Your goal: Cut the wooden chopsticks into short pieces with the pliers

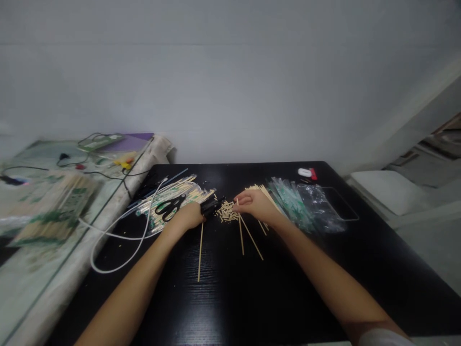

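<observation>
My left hand (192, 216) is closed at a dark, blocky black object (211, 207) whose kind I cannot make out. From beneath that hand a thin wooden stick (200, 254) runs toward the front of the table. My right hand (256, 204) pinches a thin wooden stick (241, 236) between thumb and fingers, its upper end showing at the fingertips. Another stick (253, 239) slants down beside it. Between my hands lies a heap of short cut wooden pieces (226, 211). More long sticks (263, 227) lie partly hidden under my right hand and wrist.
Black-handled scissors (169, 207) rest on wrapped sticks at left, near a looped white cable (139, 250). Clear-and-green plastic wrappers (290, 202), a clear bag (320, 209) and a white case (304, 172) are on the right of the black table (273, 298). Packed sticks (57, 209) occupy the left-hand table.
</observation>
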{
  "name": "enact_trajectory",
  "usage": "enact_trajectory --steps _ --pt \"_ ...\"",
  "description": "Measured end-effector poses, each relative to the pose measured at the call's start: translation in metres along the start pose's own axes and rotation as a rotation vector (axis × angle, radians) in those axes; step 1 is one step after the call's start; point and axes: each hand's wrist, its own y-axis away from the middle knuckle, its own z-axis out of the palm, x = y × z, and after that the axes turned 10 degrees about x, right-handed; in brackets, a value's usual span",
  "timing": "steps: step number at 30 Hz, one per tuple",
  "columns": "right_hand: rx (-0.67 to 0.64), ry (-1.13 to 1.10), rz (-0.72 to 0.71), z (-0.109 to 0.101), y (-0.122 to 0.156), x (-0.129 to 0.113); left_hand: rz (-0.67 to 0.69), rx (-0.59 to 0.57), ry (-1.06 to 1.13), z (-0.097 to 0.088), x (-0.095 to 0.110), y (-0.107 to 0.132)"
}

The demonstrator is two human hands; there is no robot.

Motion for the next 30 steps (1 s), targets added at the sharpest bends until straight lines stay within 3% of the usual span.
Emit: enact_trajectory --steps 5,9,12,14,17,21,26,30 --pt "-0.1 -0.06 0.044 0.005 0.008 -0.007 0.0 0.015 -0.011 -0.005 0.005 0.0" --pt "-0.153 -0.126 0.051 0.016 0.012 -0.003 0.029 0.095 0.049 -0.025 0.008 0.006" --pt "-0.163 -0.2 0.022 0.026 0.016 0.0 0.102 0.221 0.169 -0.04 0.014 0.019" --pt "-0.171 -0.25 -0.003 0.031 0.019 0.002 0.243 0.411 0.392 -0.045 0.021 0.03" --pt "-0.189 -0.303 -0.042 0.037 0.024 0.003 0.421 0.575 0.545 -0.043 0.031 0.047" --pt "-0.194 -0.306 -0.109 0.039 0.029 0.002 0.587 0.625 0.534 -0.032 0.038 0.056" --pt "-0.083 -0.185 -0.345 0.037 0.031 0.001 0.589 0.693 0.518 -0.021 0.038 0.053" --pt "0.004 -0.08 -0.447 0.035 0.032 0.004 0.612 0.698 0.54 -0.019 0.037 0.05"
